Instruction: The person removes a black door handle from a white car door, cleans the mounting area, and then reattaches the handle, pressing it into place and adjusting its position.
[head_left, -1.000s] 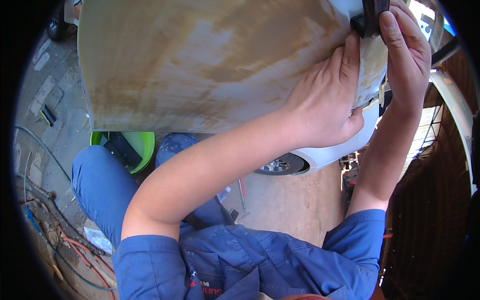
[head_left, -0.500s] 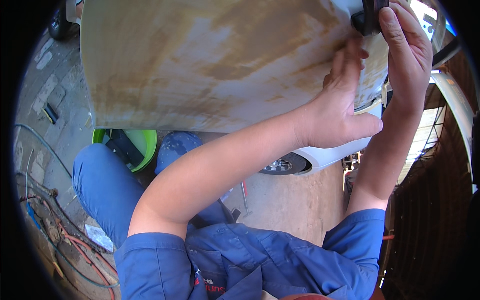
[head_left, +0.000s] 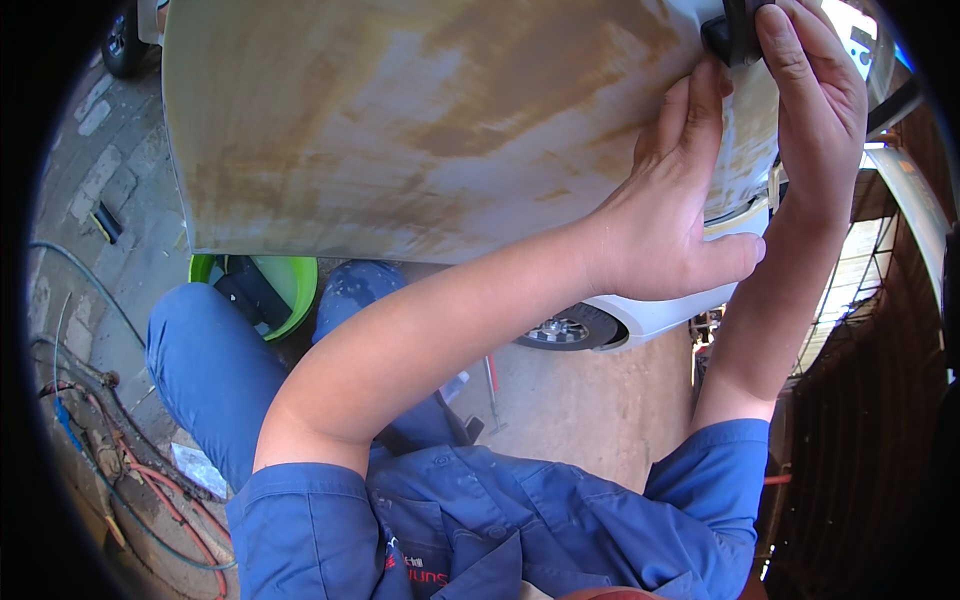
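Bright daylight from the upper right overexposes that corner and lights the rust-stained panel [head_left: 430, 120] evenly. Focus is sharp at centre; fisheye curvature bends edges, and a black vignette rings the frame.

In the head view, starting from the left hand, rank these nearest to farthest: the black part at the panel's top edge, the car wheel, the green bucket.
From the left hand, which is pressed on the stained panel:
1. Black part, just above its fingertips, under the right hand.
2. Car wheel, below the wrist, on the ground.
3. Green bucket, far left, under the panel's lower edge.
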